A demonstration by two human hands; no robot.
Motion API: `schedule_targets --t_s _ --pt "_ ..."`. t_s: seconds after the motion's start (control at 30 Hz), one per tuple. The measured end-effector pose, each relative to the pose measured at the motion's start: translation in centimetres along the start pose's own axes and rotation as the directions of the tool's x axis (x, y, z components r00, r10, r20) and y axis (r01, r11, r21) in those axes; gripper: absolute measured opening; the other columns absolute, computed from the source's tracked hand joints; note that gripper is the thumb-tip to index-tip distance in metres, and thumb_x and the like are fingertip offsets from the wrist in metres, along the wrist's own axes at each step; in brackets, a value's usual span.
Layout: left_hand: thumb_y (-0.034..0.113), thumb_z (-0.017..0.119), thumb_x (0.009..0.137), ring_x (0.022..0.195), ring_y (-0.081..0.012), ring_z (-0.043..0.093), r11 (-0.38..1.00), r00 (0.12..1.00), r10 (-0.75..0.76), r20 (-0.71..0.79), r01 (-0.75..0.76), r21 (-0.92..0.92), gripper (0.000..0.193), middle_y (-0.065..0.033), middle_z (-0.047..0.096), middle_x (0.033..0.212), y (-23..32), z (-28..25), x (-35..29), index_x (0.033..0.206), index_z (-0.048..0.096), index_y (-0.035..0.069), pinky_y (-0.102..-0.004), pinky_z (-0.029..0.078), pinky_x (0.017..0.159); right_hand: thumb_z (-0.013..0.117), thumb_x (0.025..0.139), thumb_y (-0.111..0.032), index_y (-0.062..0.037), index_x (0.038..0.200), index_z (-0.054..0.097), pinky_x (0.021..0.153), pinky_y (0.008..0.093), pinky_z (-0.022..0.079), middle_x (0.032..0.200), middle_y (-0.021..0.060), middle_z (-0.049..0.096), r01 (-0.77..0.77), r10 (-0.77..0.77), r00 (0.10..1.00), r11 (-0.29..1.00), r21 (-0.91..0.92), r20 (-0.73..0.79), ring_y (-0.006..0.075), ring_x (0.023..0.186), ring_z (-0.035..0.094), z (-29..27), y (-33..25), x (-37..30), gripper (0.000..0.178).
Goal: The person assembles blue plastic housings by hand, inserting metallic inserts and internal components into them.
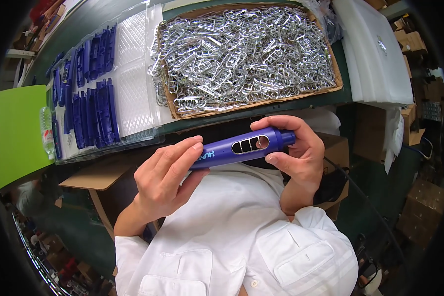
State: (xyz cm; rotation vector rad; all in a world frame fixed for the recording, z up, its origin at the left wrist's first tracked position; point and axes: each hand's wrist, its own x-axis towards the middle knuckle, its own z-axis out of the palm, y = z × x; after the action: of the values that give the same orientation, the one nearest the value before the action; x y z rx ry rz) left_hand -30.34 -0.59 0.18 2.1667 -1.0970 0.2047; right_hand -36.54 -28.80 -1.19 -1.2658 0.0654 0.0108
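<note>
A blue plastic handle housing (234,153) lies nearly level between my two hands, its right end tilted slightly up. My left hand (167,175) is closed around its left end, fingers over the top and thumb below. At the other end, my right hand (301,153) grips the narrower tip between thumb and fingers. Near that end is an oval, silver-rimmed opening (250,144) crossed by thin bars, and a fingertip shows through part of it. Light printing marks the housing beside my left fingers. The underside is hidden.
On the bench ahead stands a cardboard box (169,101) heaped with shiny metal loop-shaped frames (251,54). To its left, a clear plastic tray (135,111) holds several blue half shells (96,116). A plastic bottle (46,130) stands by a green panel (15,133). White foam sheets (375,59) are at right.
</note>
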Motion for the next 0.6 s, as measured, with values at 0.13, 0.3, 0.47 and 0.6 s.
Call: schedule_targets --t_s 0.13,0.3,0.47,0.6 --pt "0.003 0.087 0.076 0.097 -0.0328 0.075 1.000 1.000 -0.004 0.028 0.004 -0.003 0.059 -0.0208 0.073 0.123 0.1 -0.3 0.3 0.130 0.068 -0.004 -0.0362 0.062 0.079 0.081 0.079 0.009 0.0025 0.136 0.061 0.102 0.0339 0.057 0.127 0.0204 0.072 -0.045 0.045 0.996 0.999 -0.011 -0.071 0.0232 0.115 0.071 0.4 -0.3 0.0 0.061" --pt "0.002 0.077 0.091 0.084 -0.0304 0.073 0.993 0.995 -0.104 0.001 0.104 -0.054 0.038 -0.0205 0.073 0.103 -2.3 -3.7 2.8 0.127 0.069 -0.003 -0.0352 0.060 0.073 0.085 0.081 -0.007 0.0012 0.139 0.061 0.097 0.0338 0.055 0.131 0.0163 0.072 0.106 -0.107 0.986 0.994 -0.017 -0.126 0.0212 0.113 0.071 -0.1 0.9 0.6 0.064" --pt "0.018 0.059 0.109 0.064 -0.0058 0.059 0.782 0.834 -0.548 -0.065 0.484 -0.393 0.023 -0.0070 0.072 0.086 -11.4 -6.5 11.9 0.121 0.066 0.000 -0.0227 0.048 0.056 0.082 0.086 -0.009 0.0011 0.132 0.066 0.095 0.0325 0.055 0.131 0.0123 0.071 0.105 -0.136 0.977 0.978 -0.180 -0.166 0.0183 0.105 0.071 -1.5 1.7 0.8 0.050" --pt "0.029 0.059 0.110 0.061 -0.0055 0.053 0.785 0.818 -0.572 -0.065 0.523 -0.332 0.030 -0.0043 0.071 0.085 -22.1 -4.8 21.1 0.123 0.066 0.003 -0.0224 0.042 0.052 0.077 0.089 -0.001 0.0029 0.130 0.068 0.094 0.0312 0.056 0.129 0.0119 0.072 0.136 -0.172 0.972 0.967 -0.216 -0.160 0.0175 0.103 0.072 -1.8 1.8 0.9 0.043"
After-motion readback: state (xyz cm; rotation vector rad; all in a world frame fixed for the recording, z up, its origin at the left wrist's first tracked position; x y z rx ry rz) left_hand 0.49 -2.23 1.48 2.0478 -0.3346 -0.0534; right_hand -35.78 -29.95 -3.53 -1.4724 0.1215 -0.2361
